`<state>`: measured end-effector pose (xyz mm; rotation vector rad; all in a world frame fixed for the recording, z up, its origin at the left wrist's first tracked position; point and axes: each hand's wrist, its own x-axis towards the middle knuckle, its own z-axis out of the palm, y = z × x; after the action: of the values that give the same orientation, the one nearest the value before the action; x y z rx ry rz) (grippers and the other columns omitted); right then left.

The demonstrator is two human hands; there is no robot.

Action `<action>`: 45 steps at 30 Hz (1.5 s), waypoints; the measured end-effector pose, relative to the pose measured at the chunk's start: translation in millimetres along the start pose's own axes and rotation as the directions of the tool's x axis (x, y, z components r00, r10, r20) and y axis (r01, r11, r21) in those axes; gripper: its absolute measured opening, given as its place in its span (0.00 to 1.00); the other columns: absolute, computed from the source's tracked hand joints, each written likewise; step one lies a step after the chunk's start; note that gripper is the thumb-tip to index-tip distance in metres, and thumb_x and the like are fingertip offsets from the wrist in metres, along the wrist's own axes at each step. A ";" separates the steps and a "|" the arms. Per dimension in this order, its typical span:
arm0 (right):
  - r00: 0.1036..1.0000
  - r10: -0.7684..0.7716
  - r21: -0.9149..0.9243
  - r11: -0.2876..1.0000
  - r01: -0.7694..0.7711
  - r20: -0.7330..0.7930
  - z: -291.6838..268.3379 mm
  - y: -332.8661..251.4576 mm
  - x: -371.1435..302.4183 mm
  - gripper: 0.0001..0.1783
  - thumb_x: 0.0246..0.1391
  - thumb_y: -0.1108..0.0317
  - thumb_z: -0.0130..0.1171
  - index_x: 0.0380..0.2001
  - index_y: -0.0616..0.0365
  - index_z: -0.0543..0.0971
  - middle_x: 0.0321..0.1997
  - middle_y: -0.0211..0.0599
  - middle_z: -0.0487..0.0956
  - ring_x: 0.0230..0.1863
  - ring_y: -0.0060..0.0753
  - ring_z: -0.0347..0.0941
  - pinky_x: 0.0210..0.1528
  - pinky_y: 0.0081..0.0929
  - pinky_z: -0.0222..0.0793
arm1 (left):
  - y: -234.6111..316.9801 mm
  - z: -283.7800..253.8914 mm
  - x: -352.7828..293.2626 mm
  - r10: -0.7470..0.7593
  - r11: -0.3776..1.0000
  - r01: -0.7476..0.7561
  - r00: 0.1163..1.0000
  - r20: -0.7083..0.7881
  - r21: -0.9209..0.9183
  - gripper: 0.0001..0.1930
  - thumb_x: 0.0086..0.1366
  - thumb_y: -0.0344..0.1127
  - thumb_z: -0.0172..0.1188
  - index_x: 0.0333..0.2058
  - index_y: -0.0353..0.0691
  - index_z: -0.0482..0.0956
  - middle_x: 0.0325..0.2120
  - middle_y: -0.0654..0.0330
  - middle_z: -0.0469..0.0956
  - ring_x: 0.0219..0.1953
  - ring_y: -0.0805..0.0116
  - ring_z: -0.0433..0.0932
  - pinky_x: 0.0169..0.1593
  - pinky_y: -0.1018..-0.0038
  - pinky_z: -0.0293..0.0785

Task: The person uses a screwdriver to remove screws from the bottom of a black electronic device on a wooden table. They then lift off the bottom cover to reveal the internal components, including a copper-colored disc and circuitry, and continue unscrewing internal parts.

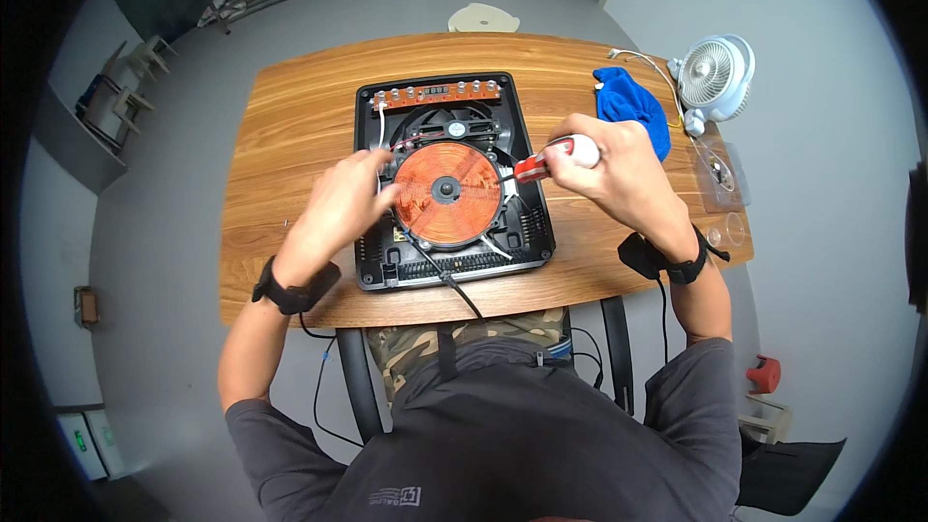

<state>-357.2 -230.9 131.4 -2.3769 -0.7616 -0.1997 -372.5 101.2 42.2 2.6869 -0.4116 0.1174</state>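
Observation:
An opened induction cooker lies on the table in front of me, its black shell facing up. A round copper coil sits in its middle, with an orange-brown circuit board along the far edge and a fan between them. My right hand grips a red-and-white screwdriver, whose tip points left at the coil's right edge. Whether the tip touches a screw is too small to tell. At the coil's left edge is my left hand, thumb and fingers apart, holding nothing visible.
A blue cloth lies at the table's right, by a small white desk fan. A clear plastic box is on the right edge. A black cable runs from the cooker toward me. A small screw-like piece lies left.

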 end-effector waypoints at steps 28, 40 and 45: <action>0.998 0.000 -0.145 0.989 0.009 0.062 19.5 24.7 87.4 0.29 0.52 0.44 0.63 0.26 0.67 0.86 0.24 0.61 0.82 0.30 0.63 0.82 0.40 0.49 0.80 | 61.8 24.7 117.7 0.397 0.876 -0.371 0.918 0.022 -0.309 0.11 0.64 0.35 0.68 0.43 0.37 0.87 0.39 0.47 0.86 0.44 0.46 0.85 0.49 0.59 0.78; 0.997 0.013 -0.130 0.992 -0.003 0.076 19.4 30.8 90.6 0.30 0.53 0.45 0.62 0.27 0.69 0.85 0.25 0.62 0.82 0.32 0.63 0.83 0.41 0.49 0.80 | 65.1 24.7 121.0 0.381 0.888 -0.354 0.924 0.039 -0.294 0.10 0.63 0.35 0.68 0.40 0.36 0.86 0.36 0.46 0.85 0.42 0.47 0.85 0.49 0.59 0.77; 0.996 0.000 -0.151 0.989 0.013 0.084 20.1 31.9 91.5 0.28 0.56 0.46 0.62 0.29 0.68 0.83 0.26 0.60 0.82 0.32 0.62 0.82 0.39 0.48 0.78 | 63.6 27.7 122.2 0.378 0.888 -0.351 0.925 0.034 -0.298 0.10 0.62 0.35 0.69 0.37 0.35 0.85 0.35 0.46 0.85 0.40 0.46 0.84 0.48 0.58 0.77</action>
<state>-264.8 -195.6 128.0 -2.5399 -0.8191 -0.1669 -274.8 1.7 59.4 2.3070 -0.8916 0.0393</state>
